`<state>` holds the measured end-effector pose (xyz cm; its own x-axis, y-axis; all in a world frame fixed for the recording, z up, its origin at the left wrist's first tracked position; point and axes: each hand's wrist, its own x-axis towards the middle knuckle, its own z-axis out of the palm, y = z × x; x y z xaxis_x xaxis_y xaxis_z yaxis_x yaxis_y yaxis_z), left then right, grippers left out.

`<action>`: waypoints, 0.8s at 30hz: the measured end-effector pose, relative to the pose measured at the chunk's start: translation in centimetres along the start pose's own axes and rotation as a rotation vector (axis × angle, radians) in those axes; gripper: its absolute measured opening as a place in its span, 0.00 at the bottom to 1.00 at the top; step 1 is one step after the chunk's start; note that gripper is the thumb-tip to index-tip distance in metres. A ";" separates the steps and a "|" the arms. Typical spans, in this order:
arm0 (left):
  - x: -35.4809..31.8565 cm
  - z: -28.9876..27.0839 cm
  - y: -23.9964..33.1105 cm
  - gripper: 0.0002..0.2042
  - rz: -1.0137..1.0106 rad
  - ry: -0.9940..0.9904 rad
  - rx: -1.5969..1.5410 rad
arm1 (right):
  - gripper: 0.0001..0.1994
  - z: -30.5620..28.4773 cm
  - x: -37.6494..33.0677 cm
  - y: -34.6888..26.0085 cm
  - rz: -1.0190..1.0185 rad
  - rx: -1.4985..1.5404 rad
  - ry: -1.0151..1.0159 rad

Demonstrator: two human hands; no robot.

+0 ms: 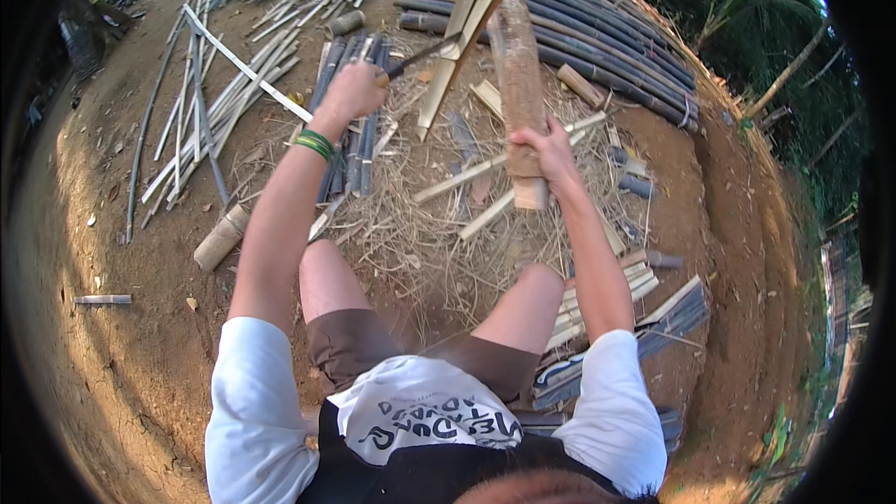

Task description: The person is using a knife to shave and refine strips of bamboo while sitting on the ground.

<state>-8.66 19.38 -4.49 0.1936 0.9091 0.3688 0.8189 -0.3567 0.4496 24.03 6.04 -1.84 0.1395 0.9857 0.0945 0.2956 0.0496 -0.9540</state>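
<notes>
My left hand (355, 91) grips the handle of a long knife (420, 53) whose blade points right into a pale split bamboo stalk (471, 14) standing up in front of me. My right hand (546, 151) is closed around a thick rough wooden billet (519, 84), held upright just right of the stalk. A green band sits on my left wrist. I am seated on the ground with both knees bent, over a bed of dry shavings.
Dark bamboo strips (355, 131) lie bundled below my left hand. Long dark poles (597, 37) are stacked at the back right, thin pale slats (215, 103) spread at the left. A short bamboo tube (221, 236) lies near my left knee. Cut strips (644, 317) pile beside my right leg.
</notes>
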 end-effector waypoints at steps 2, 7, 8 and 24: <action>0.6 0.9 0.3 0.16 -0.064 -0.021 -0.005 | 0.43 -0.9 -0.9 -1.8 -0.084 0.047 0.042; 0.0 0.8 1.3 0.16 -0.037 -0.033 -0.008 | 0.43 -4.3 -1.6 -9.5 -0.543 0.012 0.270; 0.1 0.7 1.1 0.16 -0.021 -0.040 0.001 | 0.44 -4.7 -1.3 -10.7 -0.637 0.026 0.274; 1.2 7.6 1.1 0.17 -0.390 -0.141 0.008 | 0.37 -1.0 0.5 5.3 0.146 0.031 -0.046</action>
<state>-3.42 21.71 -9.78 -0.0608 0.9965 0.0571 0.8496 0.0216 0.5270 26.67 6.67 -6.56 0.1349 0.9892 -0.0581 0.2456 -0.0902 -0.9652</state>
